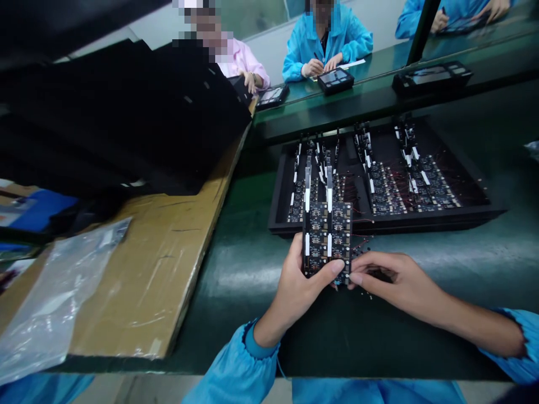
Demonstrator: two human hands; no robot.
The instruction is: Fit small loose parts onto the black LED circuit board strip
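My left hand (301, 283) grips a black circuit board panel (339, 241) by its left and lower edges, thumb across the front. The panel is tilted up above the table and carries rows of small components, with white-marked strips standing along it. At its lower right corner my right hand (389, 275) is closed in a pinch, fingertips against the edge; what lies between them is hidden. Thin reddish wires stick out from the panel's right side. Just behind it is a black tray (379, 227) holding several more such panels (385, 191) with wires and strips.
On the left, a cardboard sheet (168, 264) bears a clear plastic bag (71, 286) and a large stack of black trays (126, 118). The green table (252, 314) has small bits near my right hand. Across it, several people sit near black framed devices (336, 80).
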